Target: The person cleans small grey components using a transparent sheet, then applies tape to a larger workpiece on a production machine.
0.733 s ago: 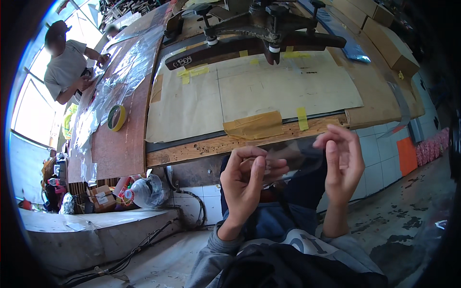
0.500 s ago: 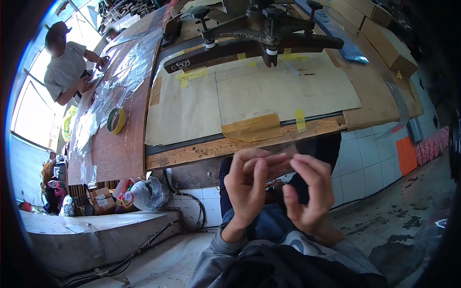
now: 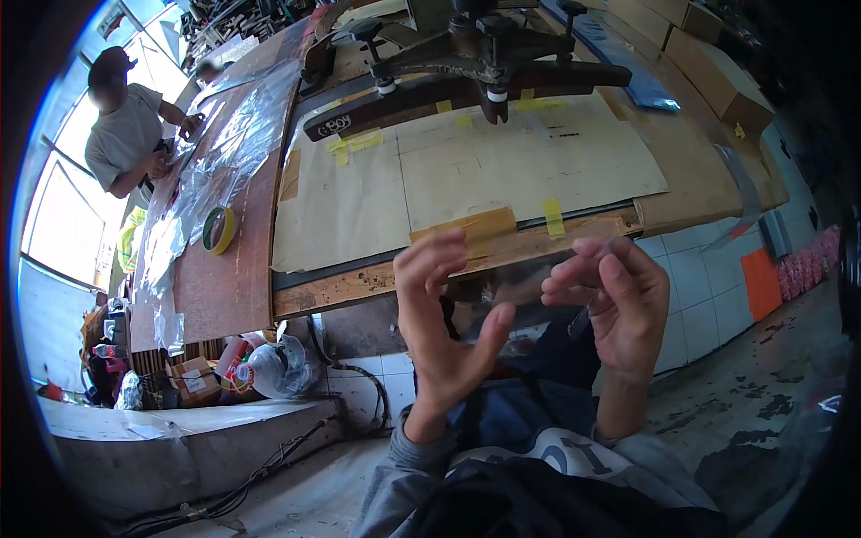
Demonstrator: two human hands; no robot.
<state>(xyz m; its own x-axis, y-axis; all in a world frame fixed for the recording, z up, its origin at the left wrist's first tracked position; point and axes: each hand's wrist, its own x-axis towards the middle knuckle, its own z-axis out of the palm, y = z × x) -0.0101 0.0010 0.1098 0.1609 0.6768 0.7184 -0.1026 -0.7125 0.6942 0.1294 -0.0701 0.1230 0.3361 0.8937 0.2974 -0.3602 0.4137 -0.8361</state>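
Both my hands are raised in front of the workbench's near wooden edge (image 3: 359,291). My left hand (image 3: 439,332) is open, its fingers bent upward and its thumb spread well away from them. Across from it, my right hand (image 3: 628,305) has its fingers curled in with thumb and fingertips close together. A faint see-through sheen shows between the hands, but I cannot make out its outline. Beyond them, a large cream paper sheet (image 3: 484,179) lies taped to the bench, with a brown tape patch (image 3: 480,229) and a yellow tape strip (image 3: 553,218) at its near edge.
A dark metal press frame (image 3: 484,72) with knobs stands over the sheet. To the left are a yellow tape roll (image 3: 218,229) and clear plastic film (image 3: 238,125); a person (image 3: 130,134) works there. Cardboard boxes (image 3: 713,81) sit at right. A plastic bottle (image 3: 273,369) lies below.
My hands have moved apart: the left one rose and opened, the right one shifted right and up. The view has shifted slightly.
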